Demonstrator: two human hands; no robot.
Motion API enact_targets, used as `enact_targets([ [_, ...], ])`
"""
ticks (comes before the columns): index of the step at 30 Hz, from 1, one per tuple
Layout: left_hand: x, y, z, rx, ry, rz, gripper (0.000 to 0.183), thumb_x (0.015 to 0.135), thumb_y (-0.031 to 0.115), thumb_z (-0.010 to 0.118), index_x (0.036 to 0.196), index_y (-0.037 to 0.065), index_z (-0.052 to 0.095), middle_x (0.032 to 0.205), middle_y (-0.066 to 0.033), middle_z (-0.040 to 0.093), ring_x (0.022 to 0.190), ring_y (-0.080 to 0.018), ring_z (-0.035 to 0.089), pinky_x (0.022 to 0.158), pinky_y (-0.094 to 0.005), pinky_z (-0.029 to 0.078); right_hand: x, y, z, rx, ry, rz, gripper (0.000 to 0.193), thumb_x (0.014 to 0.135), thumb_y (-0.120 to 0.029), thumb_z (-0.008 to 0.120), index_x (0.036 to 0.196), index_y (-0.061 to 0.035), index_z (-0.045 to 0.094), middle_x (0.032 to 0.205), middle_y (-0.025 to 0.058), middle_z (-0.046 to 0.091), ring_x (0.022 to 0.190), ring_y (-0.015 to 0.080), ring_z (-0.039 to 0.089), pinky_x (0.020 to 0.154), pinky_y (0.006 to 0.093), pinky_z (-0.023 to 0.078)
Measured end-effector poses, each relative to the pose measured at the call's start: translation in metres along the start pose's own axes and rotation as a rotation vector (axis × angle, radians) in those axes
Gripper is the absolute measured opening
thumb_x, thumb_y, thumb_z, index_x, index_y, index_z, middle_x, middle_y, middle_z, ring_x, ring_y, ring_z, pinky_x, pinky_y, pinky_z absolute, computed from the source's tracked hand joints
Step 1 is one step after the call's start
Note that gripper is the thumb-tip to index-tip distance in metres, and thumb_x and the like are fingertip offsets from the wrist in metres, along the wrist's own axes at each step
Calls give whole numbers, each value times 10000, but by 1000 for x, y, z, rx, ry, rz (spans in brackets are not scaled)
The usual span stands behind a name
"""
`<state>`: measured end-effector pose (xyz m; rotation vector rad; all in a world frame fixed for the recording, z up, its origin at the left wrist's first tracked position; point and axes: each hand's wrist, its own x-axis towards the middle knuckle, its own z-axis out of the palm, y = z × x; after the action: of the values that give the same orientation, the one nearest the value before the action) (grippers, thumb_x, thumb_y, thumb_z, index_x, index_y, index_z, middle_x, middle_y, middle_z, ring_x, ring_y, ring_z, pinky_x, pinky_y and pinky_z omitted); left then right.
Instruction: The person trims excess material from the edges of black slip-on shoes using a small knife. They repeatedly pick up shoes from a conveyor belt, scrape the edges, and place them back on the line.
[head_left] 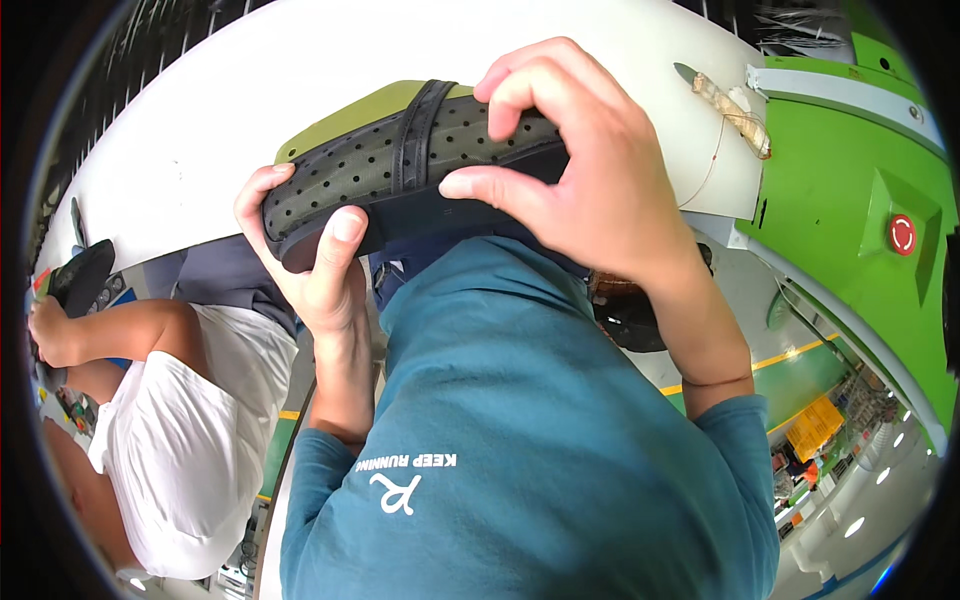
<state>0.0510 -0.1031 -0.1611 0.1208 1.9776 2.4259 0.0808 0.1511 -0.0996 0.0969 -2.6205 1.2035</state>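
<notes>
Both hands hold a shoe (345,175) with a dark upper dotted with holes, a dark strap across it, a black sole side and an olive-green part along its far edge. It is held over the near edge of the white table (210,110). My left hand (310,240) grips its left end, thumb on the black sole side, fingers around the end. Over the right end curves my right hand (600,160), its thumb against the sole's edge and its bent fingers against the upper. The shoe's right end is partly hidden behind that hand.
A knife (735,112) with a wrapped handle and a red thread lies on the table at right. Beside it stands a green machine (850,180) with a red button (902,234). A co-worker in a white shirt (190,420) sits close at left, holding a dark piece (85,275).
</notes>
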Motion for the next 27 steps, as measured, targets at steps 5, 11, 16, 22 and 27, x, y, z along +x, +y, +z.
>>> enact_targets([
  [5, 4, -2, 3, 11, -1, 26, 719, 871, 210, 909, 1453, 63, 514, 1318, -152, 581, 1195, -265, 620, 1106, -416, 493, 15, 38, -33, 398, -291, 187, 469, 780, -181, 1018, 1141, -74, 738, 1144, 0, 727, 1121, 166, 698, 1069, 355, 552],
  [11, 9, 6, 7, 16, -19, -4, 680, 890, 199, 898, 1446, 64, 531, 1295, -132, 594, 1165, -234, 622, 1090, -396, 496, 22, 45, -33, 357, -336, 213, 460, 800, -269, 1008, 1135, -87, 752, 1163, -2, 730, 1098, 162, 692, 1061, 357, 545],
  [16, 34, 13, 11, 47, -21, -7, 702, 859, 96, 941, 1438, 51, 547, 1244, -99, 649, 1128, -192, 653, 1055, -343, 518, 23, 50, -29, 394, -307, 248, 476, 821, -303, 1001, 1162, -85, 750, 1166, 1, 728, 1099, 161, 694, 1015, 351, 563],
  [22, 28, 15, 48, -73, -96, -76, 1118, 923, 140, 889, 1727, 6, 124, 1637, -265, 413, 1438, -331, 553, 1193, -424, 470, 0, 54, -7, 654, -80, 448, 570, 945, -393, 918, 1350, -62, 689, 1165, 80, 724, 1049, 148, 715, 944, 309, 584],
  [27, -31, 13, 77, 193, -282, 17, 1132, 891, 121, 933, 1707, -17, 160, 1622, -254, 481, 1449, -297, 562, 1180, -402, 491, -29, 29, 22, 668, 75, 572, 695, 1018, -380, 849, 1503, -7, 519, 1073, 113, 748, 1030, 159, 721, 823, 287, 573],
])
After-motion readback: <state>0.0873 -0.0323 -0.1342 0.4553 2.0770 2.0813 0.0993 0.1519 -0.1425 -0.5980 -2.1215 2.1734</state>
